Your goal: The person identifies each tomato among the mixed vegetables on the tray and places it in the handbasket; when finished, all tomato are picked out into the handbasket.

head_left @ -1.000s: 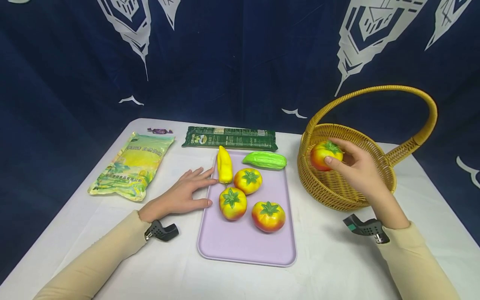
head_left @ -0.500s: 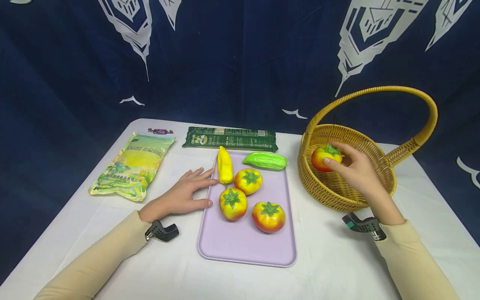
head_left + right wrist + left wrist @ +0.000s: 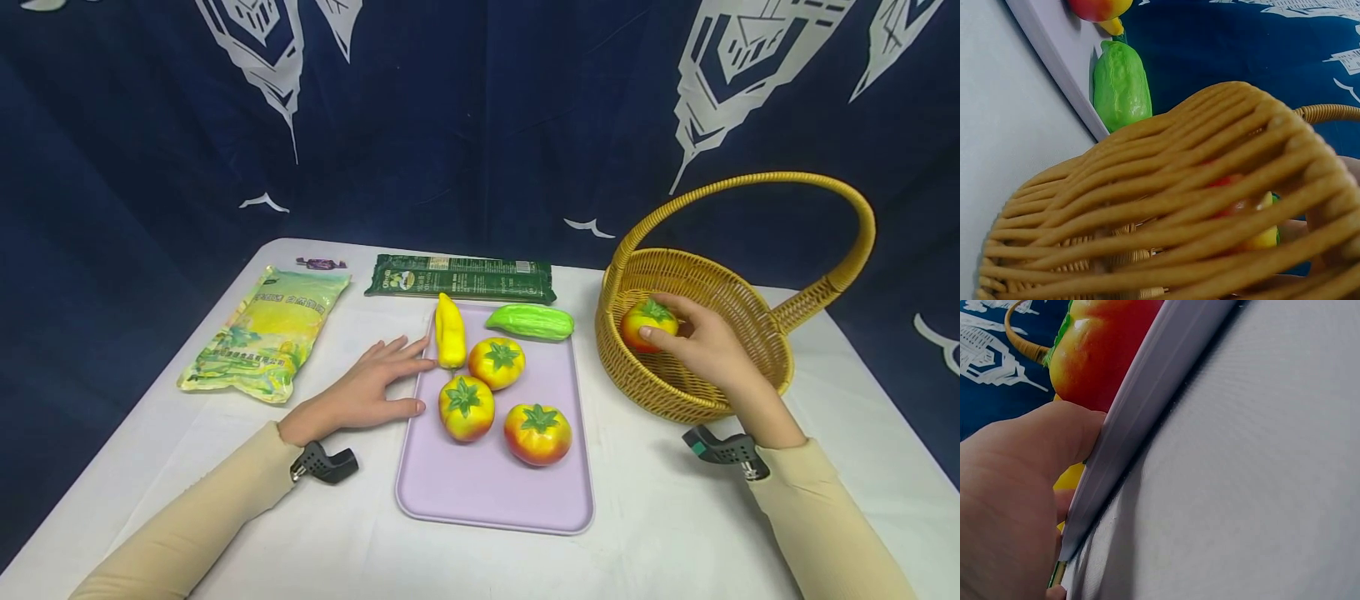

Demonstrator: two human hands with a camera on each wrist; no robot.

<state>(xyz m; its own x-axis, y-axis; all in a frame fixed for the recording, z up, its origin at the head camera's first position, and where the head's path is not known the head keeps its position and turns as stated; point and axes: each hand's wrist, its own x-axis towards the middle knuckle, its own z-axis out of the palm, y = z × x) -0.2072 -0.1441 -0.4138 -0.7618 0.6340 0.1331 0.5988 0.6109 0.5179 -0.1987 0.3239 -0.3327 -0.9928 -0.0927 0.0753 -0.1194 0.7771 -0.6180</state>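
Inside the wicker basket (image 3: pixel 667 400), my right hand (image 3: pixel 708 346) grips a red-and-yellow toy tomato (image 3: pixel 643 321) with a green leafy top. Thumb and fingers stand on either side of it, low within the basket wall. Through the gaps of the weave, the right wrist view shows parts of that tomato (image 3: pixel 1263 231). My left hand (image 3: pixel 367 387) lies spread at the left edge of the lilac tray (image 3: pixel 495 500), its fingertips at the rim. On the tray are three more tomatoes (image 3: pixel 537 433), a yellow pepper (image 3: pixel 450 333) and a green cucumber-like vegetable (image 3: pixel 529 321).
Behind the tray lies a long green noodle packet (image 3: pixel 461 277). A yellow-green food bag (image 3: pixel 266 333) is on the left, with a purple wrapped candy (image 3: pixel 321 263) beyond it. The basket's tall handle (image 3: pixel 750 177) arches over its opening. A dark blue curtain (image 3: pixel 480 125) hangs behind the table.
My right hand has lowered the tomato deeper into the basket, slightly toward me. The left hand and the things on the tray have stayed in place.
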